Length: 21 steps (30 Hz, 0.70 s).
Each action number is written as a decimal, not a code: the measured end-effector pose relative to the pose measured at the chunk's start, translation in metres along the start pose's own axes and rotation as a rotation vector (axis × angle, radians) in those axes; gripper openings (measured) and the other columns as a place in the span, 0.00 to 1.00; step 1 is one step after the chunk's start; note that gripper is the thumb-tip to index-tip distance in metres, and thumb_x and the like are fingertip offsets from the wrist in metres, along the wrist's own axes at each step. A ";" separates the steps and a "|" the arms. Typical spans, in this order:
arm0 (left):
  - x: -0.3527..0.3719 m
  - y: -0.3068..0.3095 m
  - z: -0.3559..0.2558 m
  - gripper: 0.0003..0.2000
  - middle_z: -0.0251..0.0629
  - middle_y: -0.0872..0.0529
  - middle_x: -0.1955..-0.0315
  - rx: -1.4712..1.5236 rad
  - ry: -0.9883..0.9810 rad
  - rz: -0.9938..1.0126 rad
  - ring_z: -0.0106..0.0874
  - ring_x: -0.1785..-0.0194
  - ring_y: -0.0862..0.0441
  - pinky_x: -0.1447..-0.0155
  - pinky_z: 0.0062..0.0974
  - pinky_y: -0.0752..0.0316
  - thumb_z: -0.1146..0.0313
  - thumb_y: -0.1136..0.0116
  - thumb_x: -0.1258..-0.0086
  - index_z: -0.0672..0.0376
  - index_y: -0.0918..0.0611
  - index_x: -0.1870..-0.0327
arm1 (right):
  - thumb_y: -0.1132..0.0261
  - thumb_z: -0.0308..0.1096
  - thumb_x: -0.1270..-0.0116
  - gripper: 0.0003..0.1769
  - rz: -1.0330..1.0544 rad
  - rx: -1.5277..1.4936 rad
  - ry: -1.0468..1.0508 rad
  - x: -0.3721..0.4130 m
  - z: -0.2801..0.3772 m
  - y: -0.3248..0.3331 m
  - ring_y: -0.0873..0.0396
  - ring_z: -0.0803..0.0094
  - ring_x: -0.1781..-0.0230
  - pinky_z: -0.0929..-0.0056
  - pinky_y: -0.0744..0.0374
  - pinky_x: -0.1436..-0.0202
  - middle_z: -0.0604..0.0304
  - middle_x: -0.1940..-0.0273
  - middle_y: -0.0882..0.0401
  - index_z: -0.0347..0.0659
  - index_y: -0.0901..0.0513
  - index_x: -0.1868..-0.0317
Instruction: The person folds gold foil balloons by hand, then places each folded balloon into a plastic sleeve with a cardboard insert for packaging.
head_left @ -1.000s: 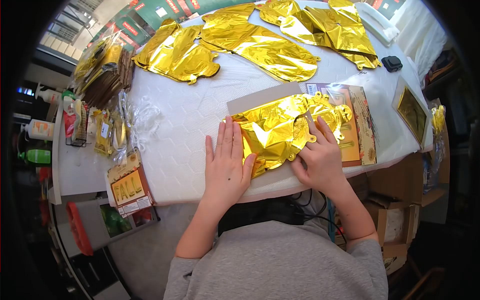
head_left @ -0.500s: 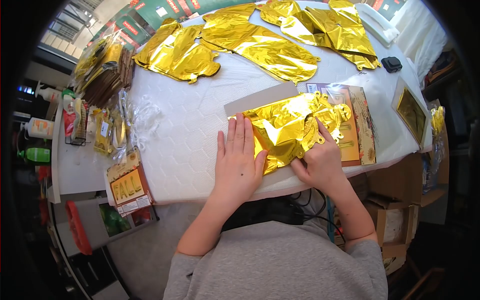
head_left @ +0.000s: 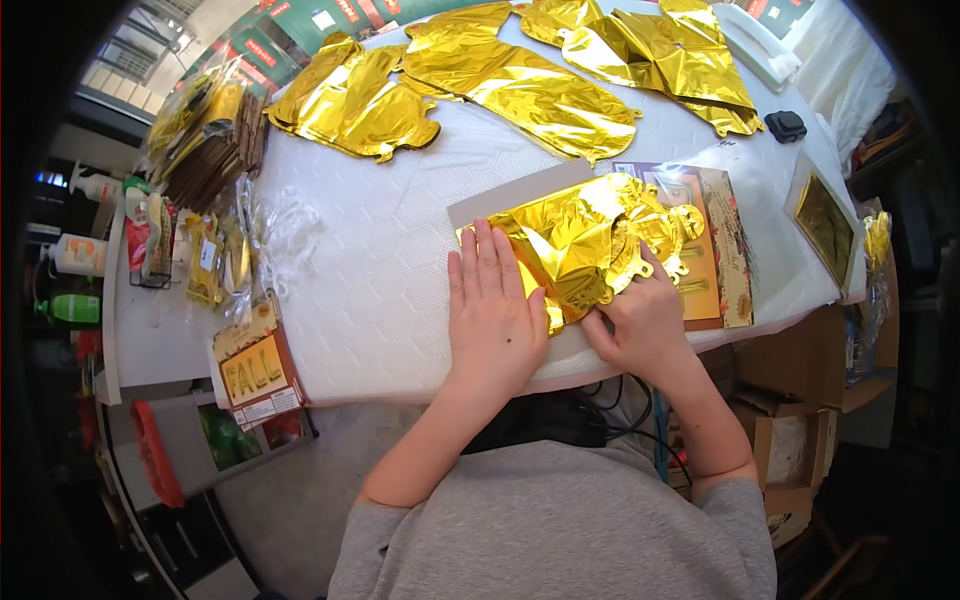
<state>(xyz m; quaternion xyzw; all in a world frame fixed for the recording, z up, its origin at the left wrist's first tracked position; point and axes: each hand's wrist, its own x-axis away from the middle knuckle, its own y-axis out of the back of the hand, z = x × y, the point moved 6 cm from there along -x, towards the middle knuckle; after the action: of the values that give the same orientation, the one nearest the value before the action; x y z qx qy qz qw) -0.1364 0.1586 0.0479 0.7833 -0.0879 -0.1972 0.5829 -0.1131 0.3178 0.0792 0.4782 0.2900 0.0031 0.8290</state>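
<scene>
My left hand [head_left: 497, 315] lies flat with its fingers stretched out, over the left edge of a folded gold foil balloon [head_left: 565, 235]. My right hand [head_left: 640, 315] is curled at the balloon's lower right edge, its thumb and fingers pinching the foil tabs there. Beneath the foil, a grey card [head_left: 520, 192] shows along the upper left side. A printed orange package [head_left: 705, 250] lies partly under the balloon's right end.
Several gold foil pieces [head_left: 530, 90] lie along the table's far side. At the left are stacked packets [head_left: 210, 140], white ribbon [head_left: 290, 235] and a FALL package [head_left: 257, 370]. A black object [head_left: 785, 126] and a framed gold sheet [head_left: 823, 228] are at the right.
My left hand has moved slightly to the right on the foil. The foil's lower edge near my right hand has shifted a little.
</scene>
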 end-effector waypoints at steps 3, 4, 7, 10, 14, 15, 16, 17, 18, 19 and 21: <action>-0.003 0.004 -0.002 0.38 0.66 0.45 0.19 -0.014 -0.002 0.003 0.58 0.15 0.48 0.14 0.56 0.55 0.58 0.46 0.22 0.78 0.43 0.20 | 0.32 0.35 0.42 0.14 0.038 0.014 -0.013 0.001 -0.001 -0.001 0.12 0.53 0.67 0.45 0.28 0.22 0.50 0.71 0.13 0.39 0.09 0.59; -0.005 0.006 -0.002 0.39 0.66 0.44 0.19 -0.016 -0.011 0.013 0.59 0.15 0.47 0.14 0.55 0.55 0.58 0.45 0.24 0.78 0.43 0.20 | 0.32 0.35 0.43 0.13 0.064 0.020 -0.026 0.002 -0.002 -0.002 0.12 0.53 0.67 0.45 0.28 0.23 0.50 0.72 0.14 0.38 0.09 0.60; -0.010 0.004 0.002 0.41 0.66 0.45 0.19 0.029 -0.037 -0.002 0.59 0.15 0.48 0.13 0.55 0.55 0.57 0.44 0.25 0.78 0.43 0.20 | 0.33 0.35 0.44 0.12 0.062 0.033 -0.028 0.005 -0.004 -0.005 0.13 0.53 0.68 0.44 0.28 0.23 0.49 0.73 0.14 0.37 0.09 0.64; -0.010 0.001 0.004 0.42 0.65 0.46 0.18 0.104 -0.069 -0.030 0.59 0.14 0.50 0.13 0.54 0.56 0.56 0.44 0.26 0.77 0.44 0.20 | 0.33 0.31 0.45 0.13 0.130 0.048 -0.041 0.006 -0.006 -0.006 0.13 0.51 0.65 0.43 0.27 0.25 0.50 0.68 0.13 0.39 0.09 0.60; -0.010 -0.002 0.004 0.42 0.62 0.48 0.16 0.092 -0.095 -0.011 0.59 0.14 0.52 0.13 0.53 0.58 0.55 0.45 0.26 0.74 0.45 0.18 | 0.33 0.35 0.44 0.11 0.042 0.017 -0.036 0.002 -0.001 -0.001 0.12 0.54 0.65 0.44 0.29 0.22 0.49 0.73 0.15 0.36 0.10 0.69; -0.010 -0.002 0.004 0.42 0.62 0.48 0.16 0.095 -0.096 -0.011 0.59 0.14 0.52 0.13 0.53 0.58 0.55 0.45 0.26 0.74 0.45 0.18 | 0.33 0.35 0.44 0.11 0.046 0.023 -0.028 0.002 -0.001 -0.001 0.12 0.54 0.64 0.44 0.29 0.22 0.49 0.72 0.14 0.36 0.10 0.68; -0.010 -0.002 0.004 0.43 0.62 0.48 0.16 0.078 -0.091 -0.005 0.59 0.14 0.52 0.13 0.53 0.59 0.55 0.46 0.26 0.74 0.45 0.18 | 0.32 0.35 0.44 0.11 0.050 0.028 -0.020 0.002 0.000 -0.001 0.12 0.54 0.63 0.44 0.29 0.21 0.48 0.71 0.14 0.35 0.10 0.67; -0.010 -0.002 0.004 0.43 0.62 0.48 0.16 0.061 -0.086 0.002 0.58 0.14 0.52 0.13 0.53 0.59 0.55 0.46 0.26 0.74 0.45 0.18 | 0.32 0.35 0.44 0.11 0.051 0.030 -0.021 0.002 0.001 -0.001 0.12 0.54 0.63 0.44 0.29 0.21 0.48 0.71 0.14 0.35 0.10 0.67; -0.010 -0.002 0.004 0.43 0.62 0.48 0.16 0.063 -0.087 0.001 0.58 0.14 0.52 0.13 0.53 0.59 0.55 0.46 0.26 0.74 0.45 0.18 | 0.32 0.33 0.45 0.10 0.031 0.016 -0.014 0.001 0.002 0.000 0.12 0.53 0.59 0.43 0.29 0.22 0.48 0.70 0.14 0.35 0.11 0.67; -0.010 -0.001 0.004 0.43 0.62 0.48 0.16 0.064 -0.086 -0.005 0.58 0.14 0.51 0.13 0.53 0.59 0.55 0.46 0.26 0.74 0.45 0.18 | 0.32 0.32 0.45 0.09 0.011 0.003 -0.007 0.001 0.003 0.001 0.12 0.52 0.56 0.43 0.29 0.22 0.48 0.70 0.14 0.35 0.12 0.67; -0.010 0.000 0.003 0.42 0.62 0.47 0.16 0.069 -0.090 -0.013 0.58 0.14 0.51 0.13 0.53 0.58 0.55 0.46 0.27 0.74 0.45 0.18 | 0.33 0.30 0.45 0.07 -0.068 0.030 0.002 0.002 0.001 0.007 0.14 0.50 0.55 0.43 0.27 0.25 0.49 0.69 0.15 0.36 0.13 0.67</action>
<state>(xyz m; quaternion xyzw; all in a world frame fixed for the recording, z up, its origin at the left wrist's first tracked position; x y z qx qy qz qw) -0.1469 0.1593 0.0494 0.7938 -0.1158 -0.2328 0.5498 -0.1090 0.3211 0.0845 0.4802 0.3069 -0.0290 0.8212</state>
